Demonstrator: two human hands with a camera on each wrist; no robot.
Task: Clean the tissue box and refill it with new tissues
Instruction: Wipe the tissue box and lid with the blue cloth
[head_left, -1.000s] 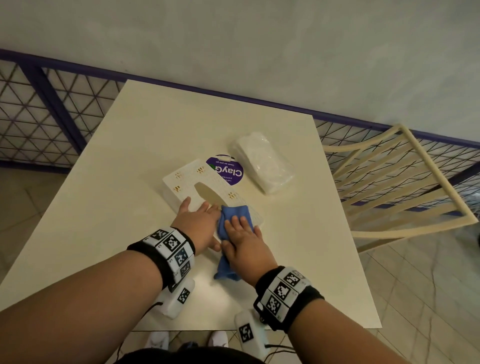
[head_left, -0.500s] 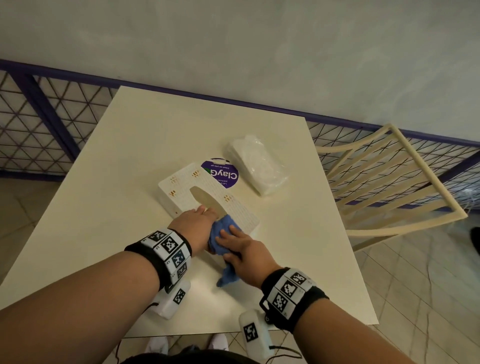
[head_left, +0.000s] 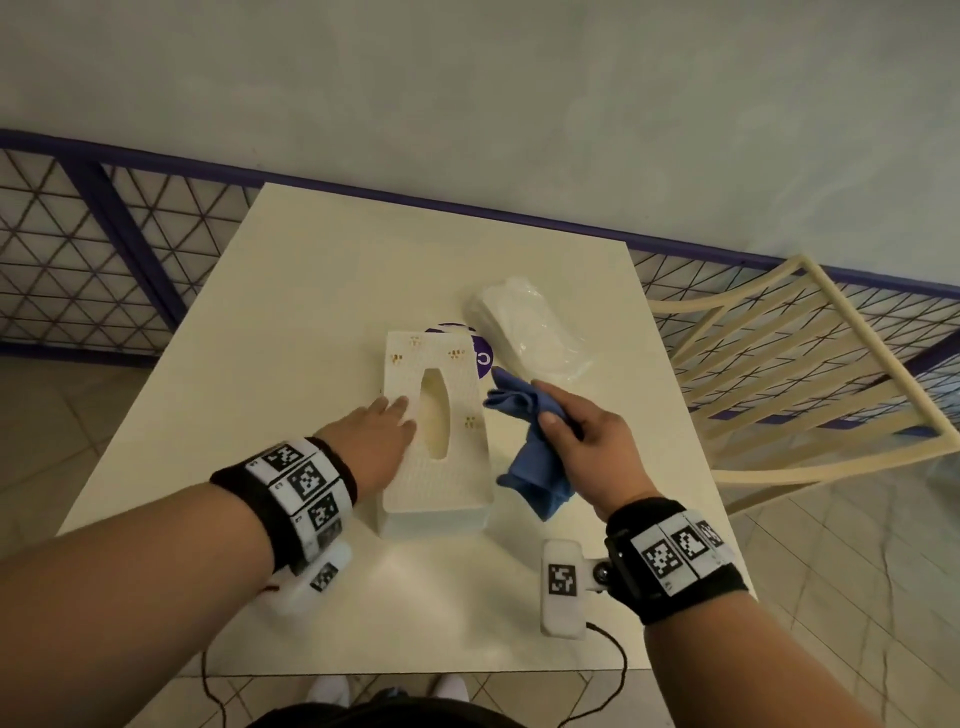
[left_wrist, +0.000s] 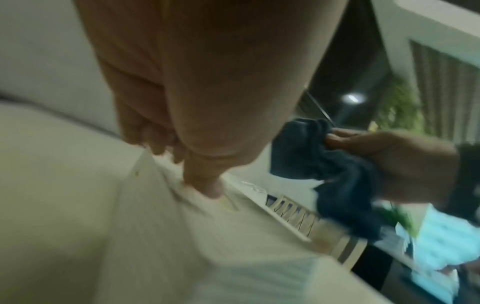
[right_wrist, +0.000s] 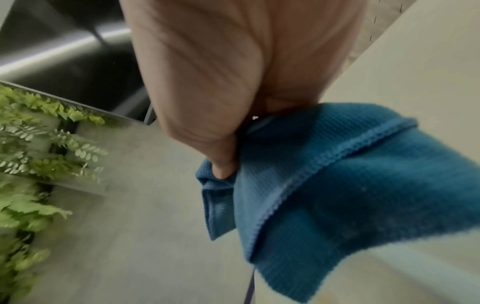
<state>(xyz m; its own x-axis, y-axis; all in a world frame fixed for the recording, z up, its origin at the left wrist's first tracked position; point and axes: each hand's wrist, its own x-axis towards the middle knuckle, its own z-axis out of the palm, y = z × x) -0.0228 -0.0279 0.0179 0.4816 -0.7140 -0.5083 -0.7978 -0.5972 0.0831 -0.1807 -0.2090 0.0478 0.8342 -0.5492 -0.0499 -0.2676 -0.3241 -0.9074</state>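
Cream worktop (head_left: 311, 322) against a pale wall, wire-mesh railing with purple bars running behind it, and a cream slatted chair (head_left: 810, 364) off on the right-hand side.

Right hand (head_left: 592, 447) is the grip doing the holding: thumb and fingers pinched together on a bunched-up blue cloth (head_left: 530, 457), lifted off the worktop. In the right wrist view the thumb is tucked into a fold of the cloth (right_wrist: 337, 185), with the stitched hem hanging loose below. Just to the left of that hand sits the white tissue box (head_left: 436, 457), flat on the worktop, oval slot facing up, little gold dot patterns on the lid. The cloth hangs just beside the box's right edge; can't tell if it's touching.

Left hand (head_left: 374, 436) lies flat on the box's left side, fingers straight and pressing down by the slot, not curled round anything. Left wrist view is blurry but shows a fingertip (left_wrist: 207, 187) pushing on the box top.

Beyond the right hand, further back, there's a clear-wrapped pack of new tissues (head_left: 530, 332), and a purple round label (head_left: 480, 353) peeking out between the pack and the box.
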